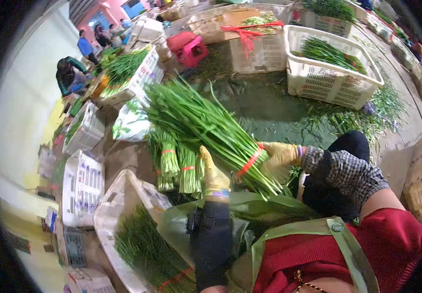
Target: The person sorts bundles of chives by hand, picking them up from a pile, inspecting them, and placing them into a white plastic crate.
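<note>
A long banded bunch of green stalks [203, 122] is held aslant by the gloved right grip [279, 155], which is closed at the cut ends, beside the red band [250, 160]. The gloved left grip [214, 172] is placed close under the leaves; whether any weight is borne by it cannot be told. Beyond the left grip's fingertips, shorter bunches [169, 158] are stood side by side, bound in red. Nearer the wearer, to the left grip's outer side, a white crate [104, 213] is filled with darker greens [147, 246].

The leafy end could be made to sag if too little support is given by the left grip. Stalks could be worked loose by a slack band, and leaves bent if the shorter bunches are brushed.
</note>
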Tool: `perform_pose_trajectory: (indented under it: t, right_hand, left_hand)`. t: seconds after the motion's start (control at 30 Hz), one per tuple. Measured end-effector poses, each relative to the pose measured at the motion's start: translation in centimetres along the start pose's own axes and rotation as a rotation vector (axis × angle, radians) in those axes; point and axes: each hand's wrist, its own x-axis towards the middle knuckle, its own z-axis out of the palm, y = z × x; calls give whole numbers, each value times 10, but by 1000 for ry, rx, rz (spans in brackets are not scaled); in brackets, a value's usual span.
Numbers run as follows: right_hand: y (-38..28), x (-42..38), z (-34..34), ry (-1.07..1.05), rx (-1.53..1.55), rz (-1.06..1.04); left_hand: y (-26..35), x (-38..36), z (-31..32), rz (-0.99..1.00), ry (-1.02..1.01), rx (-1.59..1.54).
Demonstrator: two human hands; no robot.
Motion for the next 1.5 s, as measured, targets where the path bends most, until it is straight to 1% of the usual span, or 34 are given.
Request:
perform_pose_trajectory:
  t: [0.03, 0.07, 0.1, 0.13, 0.17, 0.2, 0.23, 0.27, 0.3, 0.37, 0.4, 0.43, 0.5, 0.53, 0.57, 0.63, 0.67, 0.77, 0.8, 0.83, 0.93, 0.97, 1.03, 1.07, 1.2, 1.27, 1.33, 1.37, 1.43, 1.47, 1.5]
  right_hand:
    - [7, 2, 3, -72, -14, -52]
    - [14, 4, 6, -143, -25, -104]
    - [15, 10, 6, -111, -57, -35]
    - [15, 16, 6, -80, -88, 35]
    - [16, 17, 7, 24, -153, -68]
    - [9, 14, 10, 137, -215, -169]
    - [-21, 10, 14, 219, -315, -72]
    - [-19, 17, 18, 281, -303, -163]
    - [-14, 24, 20, 349, -293, -255]
    - [-12, 39, 28, 486, -417, -361]
    - [-29, 36, 38, 520, -358, -295]
    - [-34, 38, 41, 600, -418, -230]
    - [-30, 43, 38, 654, -388, -175]
    - [-28, 46, 32, 669, -328, -139]
    - [-24, 45, 29, 681, -208, -185]
    - [-26, 50, 21, 650, -10, -39]
    - [-24, 50, 22, 663, 91, -101]
    - [-34, 43, 22, 582, 386, -100]
    - [-37, 41, 23, 602, 448, -107]
    - [-31, 42, 20, 609, 431, -133]
    - [-6, 53, 3, 629, 409, -222]
    - [0, 54, -1, 613, 445, -208]
    - [-2, 53, -3, 575, 515, -180]
    - [5, 57, -7, 555, 451, -245]
    - [-10, 47, 0, 584, 458, -233]
    - [-28, 36, 2, 640, 360, -132]
    - [-17, 41, -5, 662, 375, -96]
    - [-4, 48, -11, 656, 439, -113]
    - [-6, 43, -17, 585, 421, -77]
    - [-3, 42, -20, 588, 398, -27]
    - [-6, 40, -18, 589, 375, 24]
  left_hand:
    - [5, 4, -8, -126, -116, -156]
    - [3, 4, -15, -117, -105, -172]
    - [-2, 2, -18, -113, -98, -191]
    - [-5, 0, -20, -58, -126, -198]
    - [-8, 1, -22, -105, -68, -199]
    - [-17, 7, -34, -127, -110, -246]
    - [-22, 7, -37, -159, -153, -292]
    - [-28, 4, -40, -173, -178, -342]
    - [-17, -13, -17, -91, -172, -248]
    - [-25, -13, -13, -29, -278, -153]
    - [-20, -26, 5, -36, -75, -54]
    - [-32, -19, -3, -60, -89, -87]
    - [-38, -11, -12, -91, -146, -95]
    - [-33, -21, -3, -32, -98, -71]
    - [-37, -15, -14, -123, -86, -188]
    - [-31, -17, -15, -35, -30, -41]
    - [-27, -16, -15, -73, -10, -43]
    - [-35, -4, -28, -68, -13, -56]
    - [-32, -7, -24, -57, -10, -66]
    - [-24, -15, -10, -36, 55, 11]
    - [-28, -3, -26, -65, -35, -98]
    - [-30, 1, -31, -96, -45, -120]
    - [-25, -1, -26, -87, -3, -100]
    - [-23, -4, -23, -71, -27, -101]
    - [-13, -11, -13, -67, -43, -97]
    - [-10, -12, -12, -94, -55, -138]
    - [-10, -12, -14, -95, -62, -161]
    - [-9, -12, -14, -84, -38, -159]
    - [-4, -15, -6, -63, 14, -154]
    - [0, -19, -1, -50, 1, -162]
    - [6, -22, 1, -80, -26, -182]
